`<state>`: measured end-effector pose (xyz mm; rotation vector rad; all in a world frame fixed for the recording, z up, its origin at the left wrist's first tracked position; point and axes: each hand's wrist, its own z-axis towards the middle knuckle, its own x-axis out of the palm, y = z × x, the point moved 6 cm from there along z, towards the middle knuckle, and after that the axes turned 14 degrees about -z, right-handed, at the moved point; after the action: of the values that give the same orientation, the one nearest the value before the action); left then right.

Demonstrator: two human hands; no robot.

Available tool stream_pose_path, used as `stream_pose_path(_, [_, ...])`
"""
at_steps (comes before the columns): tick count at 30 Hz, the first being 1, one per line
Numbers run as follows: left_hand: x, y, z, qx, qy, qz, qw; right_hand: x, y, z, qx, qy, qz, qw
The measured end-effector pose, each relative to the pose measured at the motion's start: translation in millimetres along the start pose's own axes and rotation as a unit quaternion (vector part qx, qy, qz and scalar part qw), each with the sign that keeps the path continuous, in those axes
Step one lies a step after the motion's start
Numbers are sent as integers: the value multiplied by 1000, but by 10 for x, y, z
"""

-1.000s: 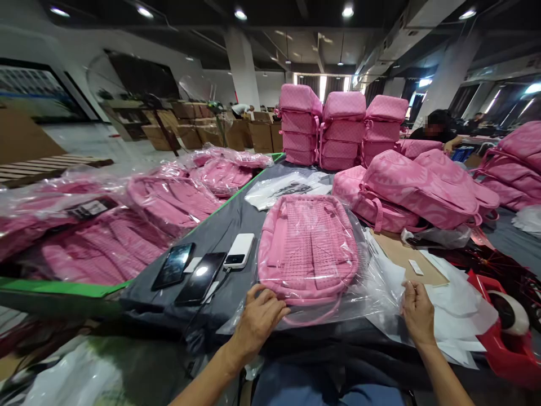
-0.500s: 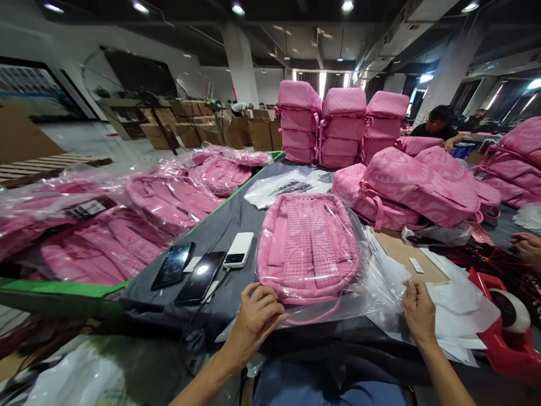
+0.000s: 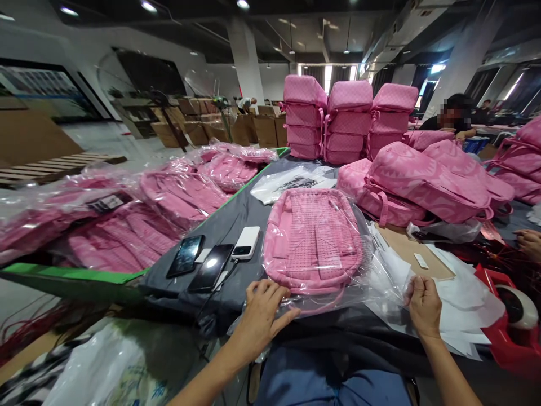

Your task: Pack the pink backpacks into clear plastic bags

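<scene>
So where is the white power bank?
In the head view, the white power bank lies on the dark table, just left of the bagged pink backpack and right of two black phones.

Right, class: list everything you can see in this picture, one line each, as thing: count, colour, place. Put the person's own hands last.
bagged backpack: one, pink, in clear plastic, table centre
upright backpacks: three, pink, far end of the table
loose backpacks: a pile, pink, right of centre
wrapped backpacks: several, pink, in plastic, on the left
phones: two, black, left of the bagged backpack
power bank: one, white, beside the phones
tape dispenser: one, red, right edge
cardboard boxes: several, brown, background
left hand: on the bag's near edge
right hand: pinching the plastic's right edge
</scene>
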<state>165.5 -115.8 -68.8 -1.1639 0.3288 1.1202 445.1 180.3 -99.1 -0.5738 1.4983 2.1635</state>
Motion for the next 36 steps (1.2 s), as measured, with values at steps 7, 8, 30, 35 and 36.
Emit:
stream_pose_path(7, [77,152,-1,-39,31,-65,997,-21,38,-3,-9,-4,1,1000])
stream_pose_path(8, [74,162,-2,-45,36,-75,995,-26,45,-4,-12,-5,-2,1000])
stream_pose_path(30, [-77,450,621,-118,119,-199,966,-37,-34,116,-41,15,-130,991])
stream_pose_path(35, [21,486,612,-157,138,-236,949,201,-88,259,-94,89,-170,977])
stream_pose_path(36, [31,481,607,-157,134,-236,950,243,-93,277,-100,116,-172,973])
